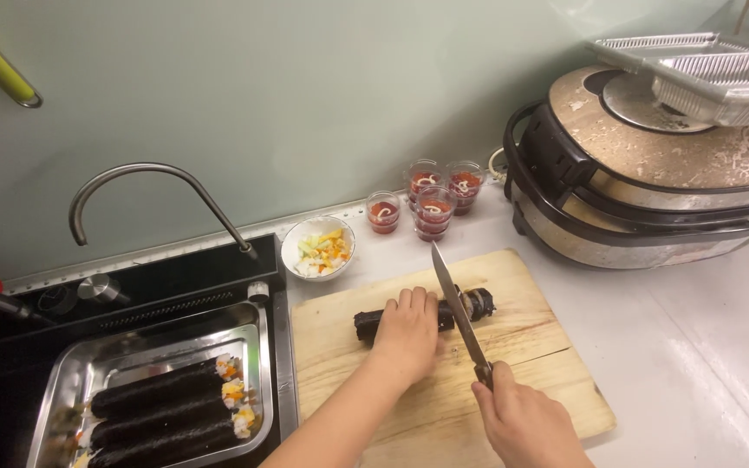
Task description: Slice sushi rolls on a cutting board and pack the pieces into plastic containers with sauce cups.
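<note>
Centre frame: left hand fingers pressed on dark seaweed rice roll atop pale wooden cutting board; right hand fingers clamped around steel-bladed knife, slicing.

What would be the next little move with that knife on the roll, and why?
Probably draw the knife down and back through the seaweed roll. The blade already lies across the roll near its right end, the right hand grips the handle, and the left hand presses the roll down on the wooden cutting board, fingers to the left of the blade.
</note>
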